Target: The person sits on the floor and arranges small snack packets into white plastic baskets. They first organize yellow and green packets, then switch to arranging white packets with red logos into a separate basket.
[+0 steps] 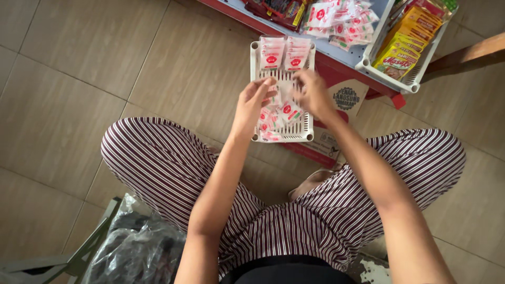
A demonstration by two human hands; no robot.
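The white slotted plastic basket sits on the tiled floor, its near end overlapping a red and white cardboard box, directly ahead of the seated person's knees. At its far end, two neat rows of small white-and-red sachets stand packed side by side; judged from this, the far portion is arranged. The near portion holds loose sachets lying at mixed angles, so that part appears not yet ordered. The left hand hovers over the basket middle, fingers partly curled and touching a sachet; whether they grip it cannot be told. The right hand is blurred, fingers bent downward over the loose sachets; its hold cannot be told either. Edges: the basket rim encloses all four sides, and both hands work inside it from above. Beyond the far rim lies a low red-edged shelf carrying more sachets and a second white basket of yellow packets. Open floor lies to the left of the basket. The striped trouser legs bound the near side, and a clear plastic bag lies by the left leg.
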